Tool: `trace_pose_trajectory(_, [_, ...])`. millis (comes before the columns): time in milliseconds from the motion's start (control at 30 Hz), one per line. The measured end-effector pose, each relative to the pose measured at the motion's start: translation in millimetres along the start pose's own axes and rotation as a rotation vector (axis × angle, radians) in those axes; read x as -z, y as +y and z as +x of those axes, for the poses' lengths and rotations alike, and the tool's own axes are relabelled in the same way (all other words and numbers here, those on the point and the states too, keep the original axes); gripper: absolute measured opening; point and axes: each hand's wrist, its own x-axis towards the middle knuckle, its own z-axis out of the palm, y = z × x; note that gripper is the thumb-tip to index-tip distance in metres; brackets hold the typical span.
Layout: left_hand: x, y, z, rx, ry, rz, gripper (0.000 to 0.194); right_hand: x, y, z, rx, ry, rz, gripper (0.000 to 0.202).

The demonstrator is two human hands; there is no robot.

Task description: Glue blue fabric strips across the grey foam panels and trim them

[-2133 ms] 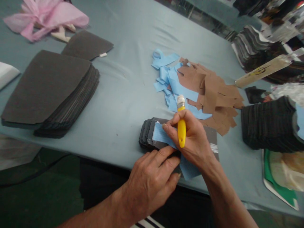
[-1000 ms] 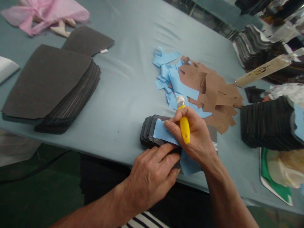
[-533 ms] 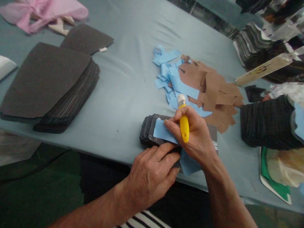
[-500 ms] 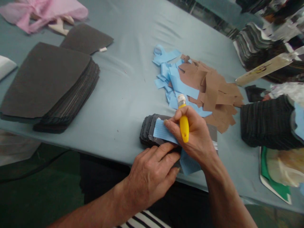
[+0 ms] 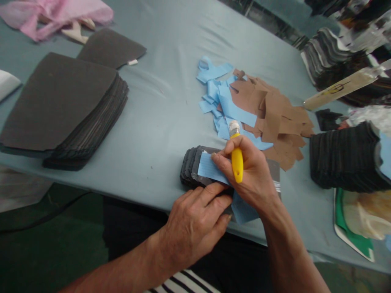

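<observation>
A yellow-handled brush (image 5: 237,162) is gripped in my right hand (image 5: 252,169), its white-crusted bristle end pointing away from me. The thumb and fingertips of that hand press on a light blue strip (image 5: 210,167) lying across a small stack of dark grey fabric-like pieces (image 5: 190,165). My left hand (image 5: 198,215) is closed at the near side of this stack, fingers bent against its edge just under the strip. Another blue piece (image 5: 244,209) hangs below my right wrist. Part of the stack is hidden under both hands.
Blue strips (image 5: 235,108) and brown strips (image 5: 275,114) lie heaped beyond my hands. Large dark panels (image 5: 61,101) are stacked at left, near a pink cloth (image 5: 61,16). At right stands a black stack (image 5: 342,158), with a pale labelled bar (image 5: 339,88) behind it.
Almost nothing differs. Both hands, the brush and the blue strip stay in place; the view has shifted very slightly.
</observation>
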Motion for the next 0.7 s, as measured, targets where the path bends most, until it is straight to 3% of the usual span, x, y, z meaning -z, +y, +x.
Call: trace_pose_trajectory(700, [-0.2, -0.8, 0.2, -0.010, -0.007, -0.010, 0.017, -2.7, 2.2, -1.5, 0.063, 0.047, -0.080, 0.020])
